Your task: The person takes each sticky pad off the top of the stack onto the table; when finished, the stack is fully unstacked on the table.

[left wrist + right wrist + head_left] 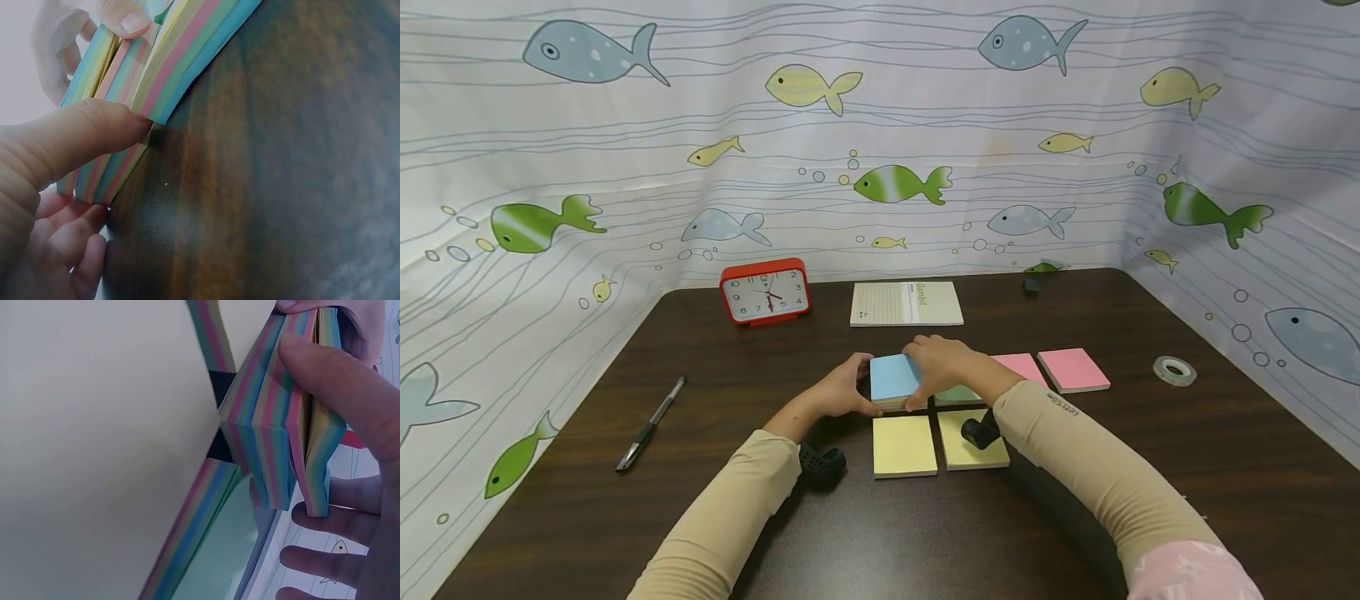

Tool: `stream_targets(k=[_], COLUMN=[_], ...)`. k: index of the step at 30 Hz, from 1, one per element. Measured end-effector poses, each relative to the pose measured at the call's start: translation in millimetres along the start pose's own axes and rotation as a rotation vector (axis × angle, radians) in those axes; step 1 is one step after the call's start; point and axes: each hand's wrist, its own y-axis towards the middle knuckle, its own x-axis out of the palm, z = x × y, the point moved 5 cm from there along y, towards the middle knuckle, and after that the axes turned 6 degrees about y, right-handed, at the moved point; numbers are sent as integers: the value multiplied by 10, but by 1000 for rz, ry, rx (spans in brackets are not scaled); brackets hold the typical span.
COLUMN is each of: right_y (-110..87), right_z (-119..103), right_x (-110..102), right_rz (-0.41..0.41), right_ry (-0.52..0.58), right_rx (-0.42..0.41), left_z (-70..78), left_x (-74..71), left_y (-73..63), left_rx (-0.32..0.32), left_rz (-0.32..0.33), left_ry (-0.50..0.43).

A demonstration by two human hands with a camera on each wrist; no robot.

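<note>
A stack of sticky note pads (891, 375) with a blue top stands mid-table, held between both hands. My left hand (838, 392) grips its left side, the thumb at the near edge and fingers behind. From the right, my right hand (943, 367) holds it, thumb in front. Striped pad edges (262, 412) show in the right wrist view, with a gap between upper layers. Just right of the stack lies a green pad (958, 396), partly hidden by the right hand. Two yellow pads (905, 450) lie nearer, side by side. Two pink pads (1073, 370) are farther right.
Along the back stand a red clock (765, 292), a notepad (906, 303) and a small black object (1031, 287). A pen (651, 425) lies at left, a tape roll (1174, 371) at right. Fish-patterned cloth (895, 133) encloses the dark table (850, 533) at the back and sides.
</note>
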Motion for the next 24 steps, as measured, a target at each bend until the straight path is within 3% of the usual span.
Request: stream_targets(k=[24], right_y=[-45], right_z=[55], right_x=[-12], right_rz=[-3], right_ry=[14], right_rx=[-5], left_z=[6], left_x=[4], left_y=[7], left_rx=[19], left_rz=[2], left_ry=[1])
